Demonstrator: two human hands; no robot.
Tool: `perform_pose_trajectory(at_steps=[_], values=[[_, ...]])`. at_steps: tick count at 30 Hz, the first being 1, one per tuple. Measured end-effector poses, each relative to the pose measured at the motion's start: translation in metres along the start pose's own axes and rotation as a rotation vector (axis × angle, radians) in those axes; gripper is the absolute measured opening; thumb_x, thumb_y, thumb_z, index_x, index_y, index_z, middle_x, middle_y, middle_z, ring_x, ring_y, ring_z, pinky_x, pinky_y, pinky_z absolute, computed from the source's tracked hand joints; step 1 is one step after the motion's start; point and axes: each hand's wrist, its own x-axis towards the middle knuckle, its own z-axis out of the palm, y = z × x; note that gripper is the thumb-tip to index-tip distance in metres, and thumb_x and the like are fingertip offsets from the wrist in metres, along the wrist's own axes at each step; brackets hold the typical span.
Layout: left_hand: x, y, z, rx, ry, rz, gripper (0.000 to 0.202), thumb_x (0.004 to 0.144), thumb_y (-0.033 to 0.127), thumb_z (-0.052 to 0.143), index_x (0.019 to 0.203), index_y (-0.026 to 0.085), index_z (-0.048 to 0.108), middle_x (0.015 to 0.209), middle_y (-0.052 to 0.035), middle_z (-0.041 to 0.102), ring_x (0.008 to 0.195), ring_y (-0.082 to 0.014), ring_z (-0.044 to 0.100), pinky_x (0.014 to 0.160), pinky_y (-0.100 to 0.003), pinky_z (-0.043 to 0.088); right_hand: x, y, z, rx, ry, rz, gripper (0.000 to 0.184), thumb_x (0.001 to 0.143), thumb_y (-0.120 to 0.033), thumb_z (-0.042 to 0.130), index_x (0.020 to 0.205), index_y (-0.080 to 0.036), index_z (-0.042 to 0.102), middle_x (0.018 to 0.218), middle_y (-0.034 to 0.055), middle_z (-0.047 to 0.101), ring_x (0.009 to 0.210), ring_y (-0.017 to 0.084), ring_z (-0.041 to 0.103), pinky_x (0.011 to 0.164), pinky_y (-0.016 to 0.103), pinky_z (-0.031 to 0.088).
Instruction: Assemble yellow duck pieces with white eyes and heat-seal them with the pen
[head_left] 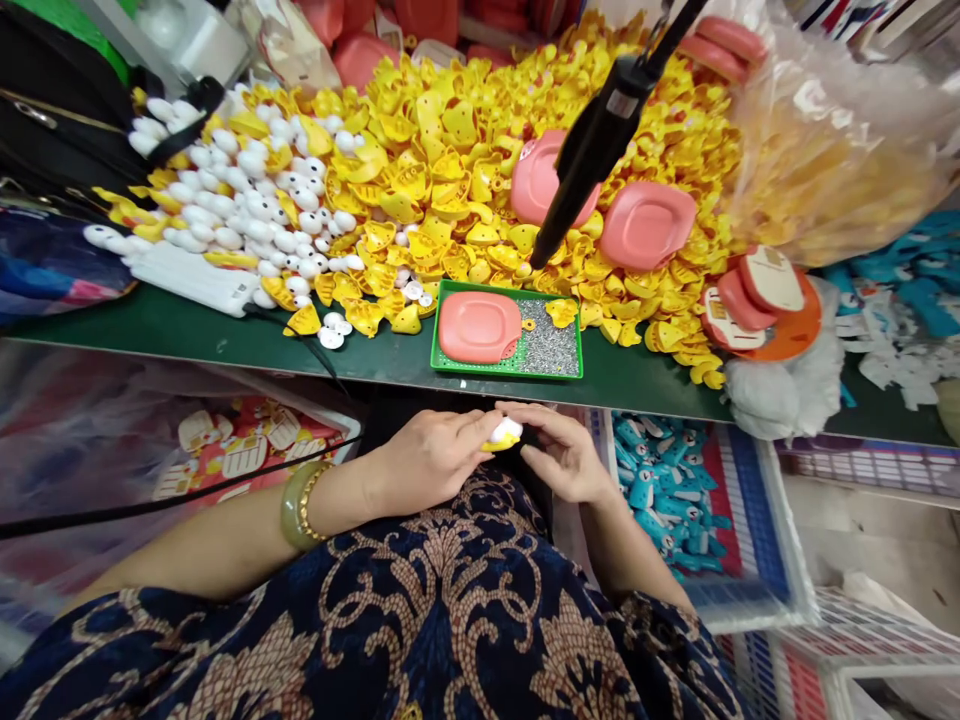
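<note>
The left hand (427,455) pinches a small white-and-yellow piece (504,433) just in front of the surface (390,365), its long axis roughly crosswise between the 2 hands, while the right hand (566,455), loosely curved with thumb and fingers apart, sits by its right end.
</note>
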Motion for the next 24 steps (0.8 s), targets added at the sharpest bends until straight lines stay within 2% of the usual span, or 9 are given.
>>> perform_pose_trajectory(at_steps=[3,7,9,11,14,17,19,21,24], values=[[0.007,0.002,-0.002,-0.037,0.07,-0.038,0.029,0.094,0.01,0.045,0.122,0.008,0.05,0.1,-0.0142,0.069,0.084,-0.0205,0.069,0.073,-0.03,0.058,0.004,0.001,0.012,-0.104,0.155,-0.02,0.047,0.086,-0.035,0.071,0.128,-0.022,0.057,0.122,0.0107,0.063,0.112,0.023,0.061,0.098,0.04,0.051],[0.012,0.004,-0.002,-0.116,0.103,-0.06,0.027,0.09,0.006,0.044,0.115,0.011,0.055,0.091,-0.0098,0.068,0.077,-0.0185,0.068,0.069,-0.026,0.055,0.015,0.0,0.019,-0.255,0.286,-0.104,0.033,0.088,-0.039,0.068,0.116,-0.021,0.064,0.104,0.0091,0.069,0.095,0.022,0.066,0.085,0.037,0.056],[0.01,0.003,0.002,-0.151,0.128,-0.103,0.026,0.089,0.006,0.045,0.111,0.011,0.058,0.087,-0.0085,0.068,0.074,-0.018,0.067,0.067,-0.025,0.053,0.019,0.002,0.02,-0.279,0.297,-0.08,0.032,0.087,-0.041,0.069,0.111,-0.02,0.067,0.1,0.009,0.07,0.091,0.023,0.067,0.082,0.037,0.057],[0.007,0.001,0.008,-0.221,0.107,-0.231,0.022,0.087,0.009,0.047,0.102,0.012,0.062,0.078,-0.0057,0.067,0.067,-0.0165,0.064,0.062,-0.023,0.049,0.02,0.006,0.022,-0.248,0.28,-0.002,0.031,0.084,-0.043,0.07,0.104,-0.019,0.07,0.096,0.0085,0.072,0.085,0.022,0.068,0.078,0.035,0.057],[0.003,-0.005,0.012,-0.385,-0.035,-0.479,0.017,0.083,0.016,0.053,0.094,0.013,0.066,0.072,-0.0018,0.066,0.062,-0.0144,0.06,0.059,-0.022,0.044,0.019,0.014,0.027,-0.144,0.209,0.128,0.032,0.081,-0.045,0.072,0.098,-0.018,0.072,0.089,0.0068,0.073,0.077,0.021,0.069,0.07,0.031,0.056],[0.0,-0.011,0.009,-0.525,-0.111,-0.619,0.018,0.081,0.026,0.058,0.089,0.014,0.069,0.075,-0.0011,0.068,0.066,-0.0151,0.059,0.062,-0.022,0.043,0.023,0.023,0.025,-0.111,0.107,0.162,0.033,0.08,-0.044,0.074,0.1,-0.018,0.072,0.088,0.0047,0.073,0.074,0.019,0.068,0.067,0.028,0.055],[-0.003,-0.015,0.005,-0.592,-0.066,-0.687,0.021,0.08,0.031,0.059,0.082,0.013,0.068,0.073,-0.0011,0.067,0.068,-0.016,0.059,0.064,-0.022,0.043,0.038,0.03,0.016,-0.138,0.028,0.158,0.029,0.083,-0.041,0.071,0.102,-0.019,0.072,0.088,0.0038,0.072,0.074,0.019,0.067,0.068,0.027,0.054],[-0.006,-0.019,0.001,-0.667,0.027,-0.761,0.023,0.078,0.034,0.06,0.081,0.013,0.069,0.075,-0.0018,0.067,0.072,-0.0172,0.06,0.067,-0.023,0.046,0.065,0.039,0.005,-0.273,0.055,0.166,0.026,0.086,-0.036,0.068,0.104,-0.018,0.07,0.094,0.0062,0.072,0.082,0.02,0.067,0.076,0.03,0.054],[-0.011,-0.03,-0.004,-0.821,0.15,-0.838,0.031,0.073,0.037,0.066,0.091,0.012,0.071,0.086,-0.0047,0.072,0.08,-0.0206,0.064,0.074,-0.026,0.051,0.117,0.052,-0.005,-0.727,0.134,0.27,0.051,0.077,-0.036,0.077,0.119,-0.011,0.063,0.115,0.0168,0.064,0.108,0.03,0.059,0.097,0.044,0.045]])
